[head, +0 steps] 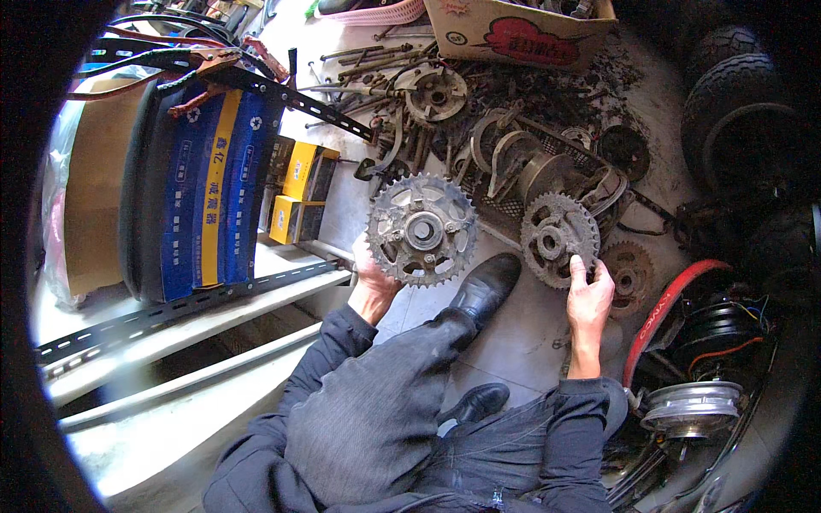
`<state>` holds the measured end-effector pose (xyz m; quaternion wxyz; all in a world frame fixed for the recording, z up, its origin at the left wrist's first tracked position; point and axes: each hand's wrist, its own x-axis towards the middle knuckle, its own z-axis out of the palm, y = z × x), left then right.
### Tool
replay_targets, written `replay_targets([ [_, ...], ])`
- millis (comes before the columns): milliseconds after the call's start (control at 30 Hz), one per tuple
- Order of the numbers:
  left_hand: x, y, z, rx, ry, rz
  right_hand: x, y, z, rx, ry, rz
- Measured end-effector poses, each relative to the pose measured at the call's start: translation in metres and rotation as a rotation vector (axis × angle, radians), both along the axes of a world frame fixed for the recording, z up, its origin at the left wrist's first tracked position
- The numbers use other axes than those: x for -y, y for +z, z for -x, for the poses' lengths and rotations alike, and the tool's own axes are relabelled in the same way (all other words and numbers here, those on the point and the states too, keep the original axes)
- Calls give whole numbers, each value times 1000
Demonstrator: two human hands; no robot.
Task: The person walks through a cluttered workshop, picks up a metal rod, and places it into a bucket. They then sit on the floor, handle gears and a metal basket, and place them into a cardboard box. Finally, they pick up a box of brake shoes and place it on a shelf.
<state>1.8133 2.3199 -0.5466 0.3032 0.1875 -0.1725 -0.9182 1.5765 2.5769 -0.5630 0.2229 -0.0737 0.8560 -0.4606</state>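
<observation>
My left hand [375,277] grips the lower left rim of a large toothed sprocket [392,247] with a round hub at its centre. Part of that hand is hidden behind the metal. A second, dirtier sprocket [537,221] is held by my right hand [589,300], thumb on its face and fingers at its edge. Both sprockets are raised above the floor with their faces towards me. Behind the right one, a rusty sprocket [635,264] lies on the floor, partly covered by my hand.
Beyond the sprockets, a black plastic crate [510,206] holds metal brake parts, with rods and bolts [365,61] around it. A cardboard box [462,32] stands behind. Blue boxes [237,192] fill the metal shelf at left. A red curved strip [660,314], wheel hub [693,407] and tyres [725,96] crowd the right.
</observation>
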Motion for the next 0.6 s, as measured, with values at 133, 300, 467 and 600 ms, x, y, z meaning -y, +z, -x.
replay_targets([
  [133, 3, -13, -2, 307, 100, -83, 0, 3, 0, 25, 2, -1],
  [300, -2, -8, 0, 196, 44, -61, 7, 21, -13, -486, -119, -90],
  [467, -4, -13, -6, 281, 56, -39, 10, 69, -30, -39, 12, 272],
  [600, -27, -14, 13, 283, -89, -95, 1, 60, -63, 517, 124, 337],
])
